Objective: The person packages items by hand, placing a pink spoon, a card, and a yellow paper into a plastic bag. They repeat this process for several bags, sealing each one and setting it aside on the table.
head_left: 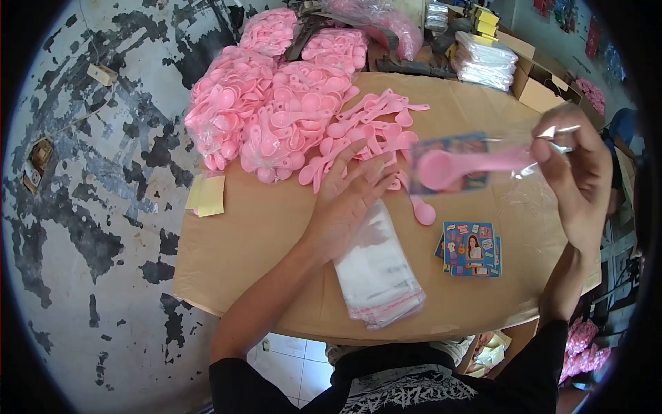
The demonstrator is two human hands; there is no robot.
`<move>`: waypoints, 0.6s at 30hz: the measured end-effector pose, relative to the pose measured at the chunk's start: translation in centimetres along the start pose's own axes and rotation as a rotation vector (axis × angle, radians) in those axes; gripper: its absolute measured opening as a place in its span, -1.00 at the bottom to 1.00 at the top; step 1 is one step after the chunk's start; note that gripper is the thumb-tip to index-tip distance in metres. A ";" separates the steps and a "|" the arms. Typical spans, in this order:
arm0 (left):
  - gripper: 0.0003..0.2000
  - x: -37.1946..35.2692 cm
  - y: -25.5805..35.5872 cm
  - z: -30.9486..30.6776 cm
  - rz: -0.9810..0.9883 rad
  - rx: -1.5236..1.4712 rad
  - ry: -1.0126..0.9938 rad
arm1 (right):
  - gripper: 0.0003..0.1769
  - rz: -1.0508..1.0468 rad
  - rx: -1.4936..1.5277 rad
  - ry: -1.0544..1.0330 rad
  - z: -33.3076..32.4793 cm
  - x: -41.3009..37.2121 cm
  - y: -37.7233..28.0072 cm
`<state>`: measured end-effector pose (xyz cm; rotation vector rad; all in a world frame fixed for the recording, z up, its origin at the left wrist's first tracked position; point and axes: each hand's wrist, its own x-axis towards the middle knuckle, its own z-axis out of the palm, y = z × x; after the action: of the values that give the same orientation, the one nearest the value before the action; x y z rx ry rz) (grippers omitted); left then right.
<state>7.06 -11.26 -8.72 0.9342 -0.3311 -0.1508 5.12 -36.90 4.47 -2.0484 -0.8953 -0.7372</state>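
Note:
My right hand (578, 183) is raised at the right, its fingers pinching the end of a clear plastic bag. Inside that bag are a pink measuring spoon (438, 170) and a blue printed card (476, 181), slightly blurred. With fingers spread, my left hand (349, 200) holds nothing; it is at the near edge of a heap of loose pink spoons (372, 131). Below it lies a stack of clear plastic bags (379, 269), its upper end partly hidden by the hand. A small pile of blue printed cards (472, 250) sits to the right of the bags.
Large clear sacks of pink spoons (296, 117) stand at the table's back left. Yellow paper slips (207, 196) lie on the left edge of the brown-covered table (255, 255). At the back right are wrapped white packs (485, 61) and a cardboard box (541, 86).

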 end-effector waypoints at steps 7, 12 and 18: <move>-0.29 -2.0 0.2 3.7 0.114 0.639 -0.275 | -0.97 0.153 -0.052 -0.092 -0.4 -1.0 -3.0; -0.48 -4.8 0.3 7.7 -0.293 0.959 -0.371 | -0.89 0.010 0.151 -0.185 3.7 -1.8 -1.7; -0.56 -4.6 0.2 7.1 -0.424 0.280 -0.365 | -0.61 0.186 0.277 -0.246 3.1 -0.3 0.5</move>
<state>0.30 -15.30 -5.60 1.2492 -0.4954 -0.6826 5.96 -34.70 2.37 -1.9639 -0.8730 -0.2477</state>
